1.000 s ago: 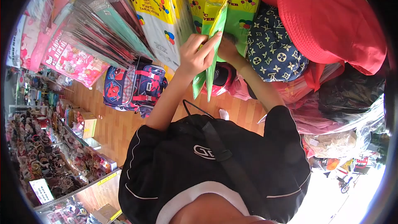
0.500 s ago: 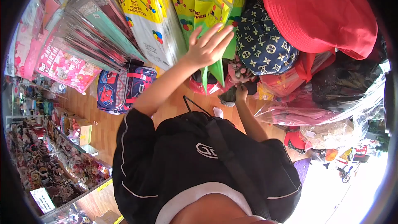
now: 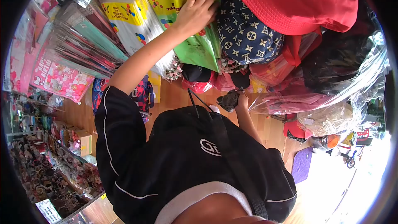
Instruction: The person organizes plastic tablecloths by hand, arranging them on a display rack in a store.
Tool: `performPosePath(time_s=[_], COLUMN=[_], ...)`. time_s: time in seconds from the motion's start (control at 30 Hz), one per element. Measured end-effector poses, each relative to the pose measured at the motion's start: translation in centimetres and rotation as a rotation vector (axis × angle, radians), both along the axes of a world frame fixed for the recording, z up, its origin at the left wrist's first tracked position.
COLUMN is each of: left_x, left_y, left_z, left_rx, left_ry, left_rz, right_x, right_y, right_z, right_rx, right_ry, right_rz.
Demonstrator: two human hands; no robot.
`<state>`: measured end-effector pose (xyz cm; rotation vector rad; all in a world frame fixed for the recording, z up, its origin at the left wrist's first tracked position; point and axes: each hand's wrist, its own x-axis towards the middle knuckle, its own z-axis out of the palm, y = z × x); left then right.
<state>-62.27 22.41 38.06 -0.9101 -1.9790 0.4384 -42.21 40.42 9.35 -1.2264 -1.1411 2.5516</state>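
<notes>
My left hand (image 3: 195, 14) lies over a green and yellow table cover pack (image 3: 199, 47), its fingers bent together round the pack's upper part. White packs (image 3: 130, 23) with yellow labels stand beside it. Lower down, my right hand (image 3: 243, 100) is closed on a dark grey crumpled item (image 3: 229, 101), whose kind I cannot make out. To the right of my left hand is a dark blue patterned hat (image 3: 251, 35), under a large red hat (image 3: 296, 2).
Pink birthday packs (image 3: 62, 74) hang at the left. A blue and red backpack (image 3: 143, 93) is below the packs. Plastic-wrapped goods (image 3: 306, 95) fill the right side. Small accessories (image 3: 45, 166) stand at lower left, and a purple mat (image 3: 302, 164) lies at lower right.
My left hand has moved up and left, and its spread fingers have bent onto the pack. The green pack's lower points have drawn together. More of the grey item shows beside my right hand.
</notes>
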Motion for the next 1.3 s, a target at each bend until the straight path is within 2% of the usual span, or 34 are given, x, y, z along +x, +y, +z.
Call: performPosePath(time_s=[0.13,0.2,0.23,0.3,0.33,0.4,0.43,0.5,0.57,0.63,0.77,0.87,0.93,0.97,1.03,1.2,1.27,1.3], left_x=[0.6,1.1,1.4,2.5,3.0,3.4,3.5,3.6,4.0,3.9,3.8,3.3,3.4,3.5,3.4,3.1,3.2,3.0], left_y=[-1.4,-2.5,-3.1,-4.5,-5.2,-6.9,-7.7,-9.1,-9.7,-9.7,-9.8,-10.0,-9.7,-9.6,-9.5,-9.7,-9.8,-9.7], left_z=[0.9,1.2,1.4,2.2,2.6,3.2,3.2,2.9,2.7,2.2,1.6,0.7,0.5,0.4,0.3,0.3,-0.1,0.0], left_rx=[-0.016,0.005,0.027,0.027,0.009,-0.011,-0.014,0.033,0.038,0.102,0.214,0.316,0.344,0.354,0.368,0.369,0.358,0.358], left_ry=[-0.067,-0.063,-0.062,-0.099,-0.119,-0.152,-0.155,-0.147,-0.128,-0.063,-0.072,-0.056,-0.058,-0.048,-0.059,-0.077,-0.077,-0.076], left_rz=[-0.126,-0.199,-0.269,-0.305,-0.377,-0.516,-0.511,-0.587,-0.573,-0.568,-0.561,-0.517,-0.501,-0.487,-0.474,-0.457,-0.431,-0.439], right_x=[-0.4,-1.0,-1.0,-0.7,-0.7,-0.9,-0.9,-1.4,-3.3,-6.9,-15.2,-20.4,-22.5,-23.2,-24.2,-23.6,-23.2,-23.1], right_y=[0.3,0.3,0.3,-0.1,-0.1,-0.1,-0.4,-1.9,-4.1,-6.5,-10.5,-11.6,-11.3,-11.8,-12.6,-11.8,-10.7,-10.6], right_z=[3.0,4.2,5.4,11.4,13.1,16.1,18.2,22.6,24.2,23.9,24.5,26.5,26.8,26.3,24.3,21.2,18.5,17.3], right_rx=[-0.111,-0.363,-0.368,-0.289,-0.293,0.224,0.218,1.139,1.365,1.431,1.381,1.226,1.589,1.585,1.922,1.868,1.901,1.905], right_ry=[0.005,0.081,0.083,0.258,0.257,0.502,0.502,0.901,1.021,1.040,1.252,1.258,1.119,1.123,0.764,0.885,1.045,1.039], right_rz=[0.077,0.197,0.193,0.466,0.464,0.724,0.727,0.542,0.215,-0.075,-0.236,-0.413,-0.350,-0.352,-0.207,-0.072,0.041,0.035])
